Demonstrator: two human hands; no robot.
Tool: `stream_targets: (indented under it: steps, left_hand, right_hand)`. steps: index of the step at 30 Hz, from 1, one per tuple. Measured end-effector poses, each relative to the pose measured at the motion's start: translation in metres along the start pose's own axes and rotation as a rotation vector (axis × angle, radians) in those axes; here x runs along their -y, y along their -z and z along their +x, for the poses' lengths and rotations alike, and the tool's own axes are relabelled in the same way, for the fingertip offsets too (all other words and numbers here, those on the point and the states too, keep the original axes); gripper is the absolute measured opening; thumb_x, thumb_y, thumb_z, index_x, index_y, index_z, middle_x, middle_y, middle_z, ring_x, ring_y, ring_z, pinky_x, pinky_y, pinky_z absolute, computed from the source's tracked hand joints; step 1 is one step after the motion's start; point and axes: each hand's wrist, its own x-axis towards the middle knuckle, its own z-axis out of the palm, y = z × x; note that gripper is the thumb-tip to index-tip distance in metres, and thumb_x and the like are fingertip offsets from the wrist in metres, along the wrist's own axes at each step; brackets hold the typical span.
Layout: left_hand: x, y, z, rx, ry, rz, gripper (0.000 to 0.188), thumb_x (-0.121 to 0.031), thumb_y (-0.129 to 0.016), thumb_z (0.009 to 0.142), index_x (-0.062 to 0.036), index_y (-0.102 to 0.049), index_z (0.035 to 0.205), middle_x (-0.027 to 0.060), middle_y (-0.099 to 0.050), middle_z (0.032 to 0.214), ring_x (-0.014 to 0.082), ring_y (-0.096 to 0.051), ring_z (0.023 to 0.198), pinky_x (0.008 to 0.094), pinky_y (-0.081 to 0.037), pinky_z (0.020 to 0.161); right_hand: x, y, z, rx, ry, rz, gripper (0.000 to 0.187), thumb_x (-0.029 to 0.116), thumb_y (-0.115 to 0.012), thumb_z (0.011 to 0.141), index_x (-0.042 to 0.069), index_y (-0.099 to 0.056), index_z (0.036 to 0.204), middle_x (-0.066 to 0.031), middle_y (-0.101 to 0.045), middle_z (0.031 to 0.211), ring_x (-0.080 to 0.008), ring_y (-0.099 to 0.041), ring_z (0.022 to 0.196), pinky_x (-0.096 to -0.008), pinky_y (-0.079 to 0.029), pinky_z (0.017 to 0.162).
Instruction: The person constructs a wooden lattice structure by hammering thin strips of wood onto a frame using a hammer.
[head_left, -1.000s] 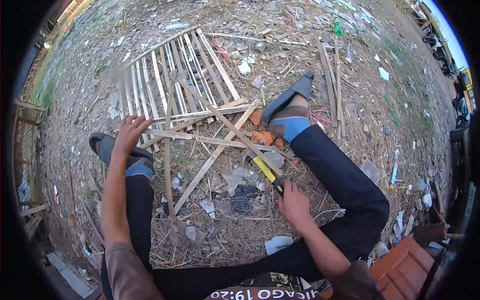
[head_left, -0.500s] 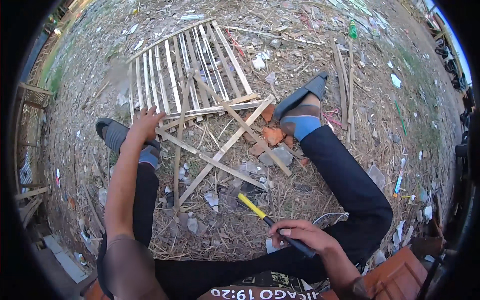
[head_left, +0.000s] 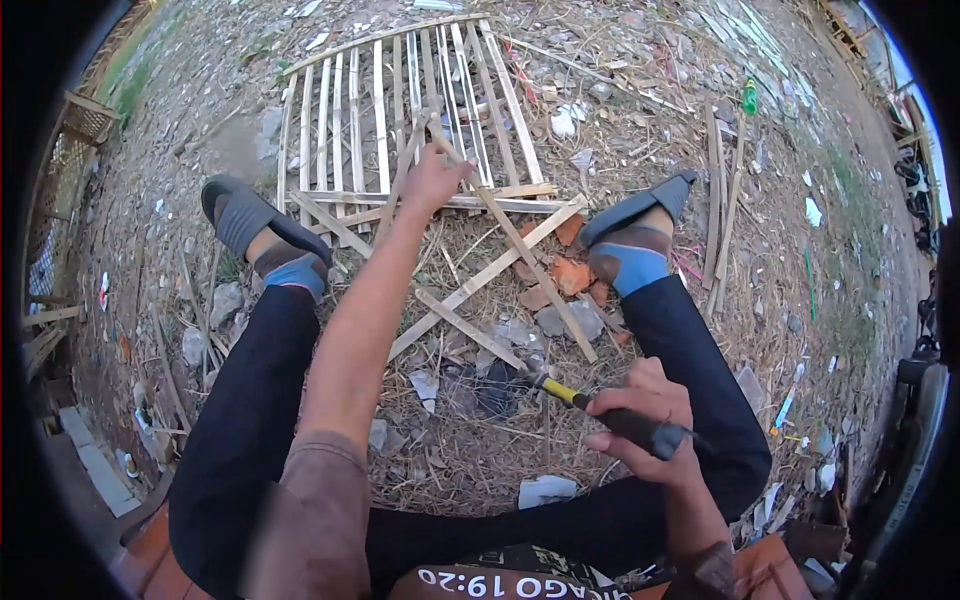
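Observation:
My left hand (head_left: 437, 182) reaches out over the near side of a slatted wooden frame (head_left: 383, 120) lying on the ground. Its fingers are closed around the upper part of a thin wooden slat (head_left: 528, 252) that slants down to the right. That piece lies across another long slat (head_left: 470, 280). A shorter slat (head_left: 470, 330) rests just nearer to me. In my right hand (head_left: 645, 420), a tool with a black grip and a yellow shaft (head_left: 560, 391) is held above the ground, its thin end pointing left. I cannot make out its kind.
My sandalled feet (head_left: 245, 220) (head_left: 640, 215) stand either side of the slats. Broken orange brick pieces (head_left: 571, 276) and a grey stone (head_left: 570, 320) lie by the right foot. Loose wooden strips (head_left: 722, 205) and a green bottle (head_left: 750, 97) are farther right. Litter and dry straw cover the ground.
My left hand has moved right and farther away, from the frame's near left corner onto the slat. My right hand has risen and turned the tool. The view has shifted slightly.

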Motion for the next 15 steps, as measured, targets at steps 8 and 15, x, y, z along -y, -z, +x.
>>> stream_targets:
  steps: [8, 15]
  left_hand:
    - [0.020, -0.033, 0.025, -0.035, 0.097, -0.238, 0.057, -0.026, -0.079, 0.077, -0.0016, -0.057, 0.123, 0.0090, -0.070, 0.107, 0.0232, -0.063, 0.106, 0.0466, -0.034, 0.097]
    - [0.007, -0.012, 0.010, 0.082, 0.152, -0.242, 0.033, -0.024, -0.078, 0.083, 0.0020, -0.072, 0.103, 0.0081, -0.070, 0.093, 0.0159, -0.063, 0.087, 0.0322, -0.047, 0.082]
  right_hand:
    - [-0.037, -0.011, 0.051, -0.547, 0.024, 0.882, 0.028, 0.031, -0.061, 0.099, 0.006, -0.051, 0.107, -0.0028, -0.047, 0.077, -0.0153, -0.049, 0.072, -0.0373, -0.046, 0.075]
    - [-0.060, -0.031, 0.197, -0.580, -0.140, 0.766, 0.029, 0.033, -0.060, 0.100, 0.010, -0.045, 0.092, 0.0039, -0.041, 0.069, -0.0065, -0.040, 0.060, -0.0245, -0.041, 0.061]
